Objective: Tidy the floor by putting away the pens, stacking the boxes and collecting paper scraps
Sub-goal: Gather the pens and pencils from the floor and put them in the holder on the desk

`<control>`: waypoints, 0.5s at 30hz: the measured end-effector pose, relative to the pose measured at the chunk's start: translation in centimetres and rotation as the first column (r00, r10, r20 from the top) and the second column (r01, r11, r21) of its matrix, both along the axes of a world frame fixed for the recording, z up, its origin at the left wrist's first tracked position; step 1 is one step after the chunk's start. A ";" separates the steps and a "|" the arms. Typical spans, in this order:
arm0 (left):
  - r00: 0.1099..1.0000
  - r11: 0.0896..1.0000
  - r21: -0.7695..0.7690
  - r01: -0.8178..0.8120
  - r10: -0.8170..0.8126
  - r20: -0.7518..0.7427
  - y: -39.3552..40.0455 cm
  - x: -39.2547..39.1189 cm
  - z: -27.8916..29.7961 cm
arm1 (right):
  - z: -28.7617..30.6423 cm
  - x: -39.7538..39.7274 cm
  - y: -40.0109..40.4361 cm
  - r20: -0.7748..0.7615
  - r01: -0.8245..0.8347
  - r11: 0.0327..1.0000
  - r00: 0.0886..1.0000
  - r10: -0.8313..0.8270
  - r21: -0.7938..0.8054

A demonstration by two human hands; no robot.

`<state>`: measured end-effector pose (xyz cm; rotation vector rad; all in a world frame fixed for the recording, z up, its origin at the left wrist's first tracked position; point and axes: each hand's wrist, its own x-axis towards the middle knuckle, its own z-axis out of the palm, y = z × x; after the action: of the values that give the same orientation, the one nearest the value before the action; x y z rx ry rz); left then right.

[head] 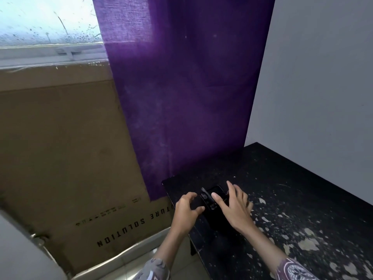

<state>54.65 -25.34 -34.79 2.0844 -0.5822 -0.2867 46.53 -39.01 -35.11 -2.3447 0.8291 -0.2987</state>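
While both hands were set over the near left corner of the worn black surface (302,209), flecked with pale patches where its finish had chipped, a small black box-like object (212,201) was seen lying between them, dark against dark and hard to read in detail. The left hand (186,209) was placed at the object's left edge with its fingers curled, apparently touching or lightly gripping that side, though a firm hold could not be confirmed. The right hand (234,207) was spread over the object's right side, fingers fairly straight and splayed, pressing or resting on it rather than closed around it. A slim dark piece, possibly a pen or a clip, appeared to lie on top of the object, but its nature could not be told. The object's long axis was judged to run away from the person, roughly parallel to the surface's left edge, so that it was flanked evenly, neither hand being clearly nearer. It was judged that a box was being settled or squared up. Behind the surface a purple cloth curtain (181,87) hung, and a large brown cardboard carton (60,158) stood to the left beneath a rain-spotted window (44,21).
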 end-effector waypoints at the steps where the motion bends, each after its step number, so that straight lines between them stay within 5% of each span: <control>1: 1.000 1.000 0.000 -0.005 0.005 -0.001 0.3 0.0 0.1 | 0.2 -0.2 0.1 0.039 0.004 1.000 0.999 -0.003 -0.028; 15: 0.992 0.992 0.022 -0.123 0.123 -0.029 12.1 -3.9 2.4 | 2.2 -3.0 11.8 0.300 -0.204 0.976 0.929 0.218 -0.077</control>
<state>50.71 -13.27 -32.44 2.1224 -0.4323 -0.2531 43.55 -27.22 -32.87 -2.3224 0.4200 -0.5767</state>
